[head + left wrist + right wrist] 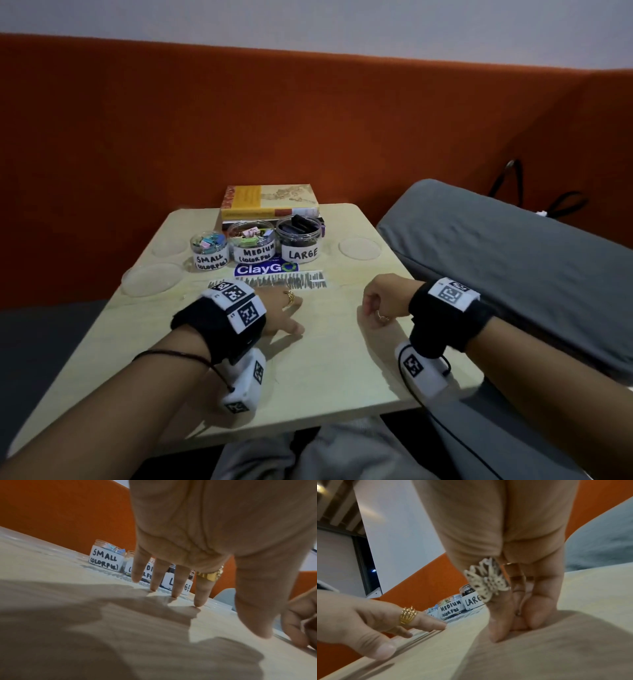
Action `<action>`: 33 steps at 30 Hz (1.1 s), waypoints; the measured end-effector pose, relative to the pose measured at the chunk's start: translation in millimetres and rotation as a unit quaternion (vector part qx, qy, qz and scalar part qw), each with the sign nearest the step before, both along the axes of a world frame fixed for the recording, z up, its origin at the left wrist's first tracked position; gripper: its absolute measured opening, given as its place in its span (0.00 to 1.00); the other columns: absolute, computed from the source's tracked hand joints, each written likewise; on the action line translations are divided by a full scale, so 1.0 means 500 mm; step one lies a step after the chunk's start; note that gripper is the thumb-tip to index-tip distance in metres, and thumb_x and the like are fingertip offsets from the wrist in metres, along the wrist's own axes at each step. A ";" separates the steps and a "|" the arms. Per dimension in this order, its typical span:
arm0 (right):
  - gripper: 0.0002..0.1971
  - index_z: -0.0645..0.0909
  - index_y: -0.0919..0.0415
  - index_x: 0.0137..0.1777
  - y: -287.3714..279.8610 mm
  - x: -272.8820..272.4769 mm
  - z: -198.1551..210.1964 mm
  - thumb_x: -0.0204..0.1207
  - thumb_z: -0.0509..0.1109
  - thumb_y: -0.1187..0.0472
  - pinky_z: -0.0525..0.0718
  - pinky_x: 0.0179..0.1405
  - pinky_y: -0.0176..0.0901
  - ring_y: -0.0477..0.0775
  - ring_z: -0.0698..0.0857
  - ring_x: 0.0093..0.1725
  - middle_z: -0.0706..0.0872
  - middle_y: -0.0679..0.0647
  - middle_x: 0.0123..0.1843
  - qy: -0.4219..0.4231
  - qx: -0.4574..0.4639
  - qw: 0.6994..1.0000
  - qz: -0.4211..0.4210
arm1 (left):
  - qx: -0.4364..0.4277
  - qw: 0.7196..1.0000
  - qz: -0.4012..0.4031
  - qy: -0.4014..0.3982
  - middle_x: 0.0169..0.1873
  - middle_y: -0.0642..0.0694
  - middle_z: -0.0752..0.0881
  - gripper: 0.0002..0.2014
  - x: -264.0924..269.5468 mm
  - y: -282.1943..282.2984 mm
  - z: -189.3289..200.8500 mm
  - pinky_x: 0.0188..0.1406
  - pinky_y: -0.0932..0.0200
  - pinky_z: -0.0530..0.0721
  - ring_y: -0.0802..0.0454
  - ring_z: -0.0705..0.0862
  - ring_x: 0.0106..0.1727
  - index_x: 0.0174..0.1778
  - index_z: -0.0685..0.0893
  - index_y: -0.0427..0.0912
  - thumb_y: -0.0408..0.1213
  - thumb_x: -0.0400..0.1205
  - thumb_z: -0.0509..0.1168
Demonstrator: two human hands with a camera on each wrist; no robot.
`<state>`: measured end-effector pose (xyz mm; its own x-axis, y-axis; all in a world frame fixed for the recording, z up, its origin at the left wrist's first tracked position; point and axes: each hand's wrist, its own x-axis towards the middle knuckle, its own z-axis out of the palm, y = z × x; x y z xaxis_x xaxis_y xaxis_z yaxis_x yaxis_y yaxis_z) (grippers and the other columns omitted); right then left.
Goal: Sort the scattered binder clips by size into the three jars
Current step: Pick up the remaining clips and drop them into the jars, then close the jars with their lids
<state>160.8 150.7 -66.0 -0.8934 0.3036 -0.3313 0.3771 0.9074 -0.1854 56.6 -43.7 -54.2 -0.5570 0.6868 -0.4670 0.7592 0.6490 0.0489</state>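
Left hand (274, 317): fingers straight, spread, tips on the table (325, 370), holding nothing. Right hand (380, 305): fingers curled, empty as far as visible. Both just in front of the LARGE jar (299, 241). Binder clips (251, 236) all in the jars, none loose. Sorting looks finished; next: lids, probably.

Both wrists carry black straps (219, 322) bearing white marker-printed camera blocks (426, 371); gold rings (290, 296) on both hands; thin black cord bracelet (171, 354) on left forearm.
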 end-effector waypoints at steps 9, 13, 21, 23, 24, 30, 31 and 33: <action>0.16 0.90 0.65 0.51 -0.041 -0.057 0.025 0.67 0.68 0.76 0.78 0.43 0.39 0.49 0.81 0.43 0.90 0.57 0.45 -0.001 -0.026 0.998 0.056 | -0.014 1.000 0.012 -0.003 0.84 0.53 0.48 0.36 -0.031 -0.005 -0.017 0.81 0.51 0.58 0.48 0.55 0.84 0.83 0.51 0.56 0.61 0.81 0.56; 0.13 0.89 0.70 0.50 -0.091 -0.131 0.062 0.72 0.65 0.76 0.80 0.48 0.41 0.53 0.84 0.46 0.91 0.63 0.53 0.125 -0.058 0.987 0.079 | 0.061 0.991 0.100 0.061 0.73 0.41 0.73 0.32 -0.084 -0.024 -0.009 0.70 0.53 0.72 0.44 0.73 0.73 0.76 0.69 0.44 0.57 0.80 0.62; 0.10 0.88 0.70 0.51 -0.220 -0.339 0.116 0.76 0.67 0.71 0.83 0.53 0.41 0.55 0.87 0.48 0.90 0.62 0.55 0.293 -0.108 0.945 0.099 | 0.208 0.914 0.307 0.166 0.71 0.40 0.68 0.34 -0.224 -0.102 0.018 0.72 0.49 0.70 0.39 0.66 0.73 0.72 0.73 0.39 0.48 0.73 0.74; 0.10 0.89 0.71 0.51 -0.245 -0.388 0.118 0.76 0.67 0.73 0.79 0.49 0.36 0.55 0.87 0.49 0.90 0.63 0.55 0.298 -0.120 0.942 0.095 | 0.202 0.910 0.327 0.158 0.73 0.39 0.67 0.39 -0.257 -0.116 0.018 0.73 0.49 0.69 0.38 0.65 0.75 0.75 0.69 0.38 0.49 0.72 0.75; 0.10 0.89 0.71 0.51 -0.255 -0.407 0.117 0.76 0.66 0.73 0.78 0.48 0.35 0.56 0.87 0.54 0.90 0.63 0.55 0.297 -0.122 0.943 0.090 | 0.205 0.908 0.331 0.153 0.74 0.39 0.67 0.40 -0.270 -0.119 0.014 0.73 0.48 0.69 0.38 0.65 0.75 0.77 0.66 0.38 0.49 0.72 0.75; 0.15 0.85 0.76 0.55 -0.284 -0.475 0.095 0.75 0.60 0.77 0.85 0.59 0.58 0.65 0.84 0.63 0.87 0.67 0.60 0.261 -0.091 0.954 0.114 | 0.173 0.926 0.302 0.149 0.75 0.39 0.70 0.33 -0.322 -0.125 -0.003 0.74 0.52 0.71 0.42 0.70 0.76 0.79 0.64 0.40 0.44 0.79 0.66; 0.15 0.84 0.76 0.57 -0.285 -0.478 0.093 0.75 0.60 0.76 0.84 0.60 0.60 0.66 0.83 0.65 0.86 0.67 0.62 0.253 -0.081 0.956 0.124 | 0.169 0.929 0.299 0.142 0.75 0.39 0.70 0.34 -0.328 -0.128 -0.005 0.74 0.52 0.71 0.42 0.70 0.76 0.79 0.64 0.40 0.44 0.78 0.68; 0.16 0.82 0.70 0.64 -0.282 -0.483 0.089 0.79 0.62 0.70 0.82 0.64 0.54 0.63 0.81 0.68 0.85 0.64 0.66 0.229 -0.067 0.960 0.145 | 0.167 0.932 0.298 0.125 0.75 0.40 0.69 0.41 -0.344 -0.141 -0.004 0.74 0.49 0.73 0.42 0.70 0.76 0.81 0.61 0.43 0.45 0.73 0.72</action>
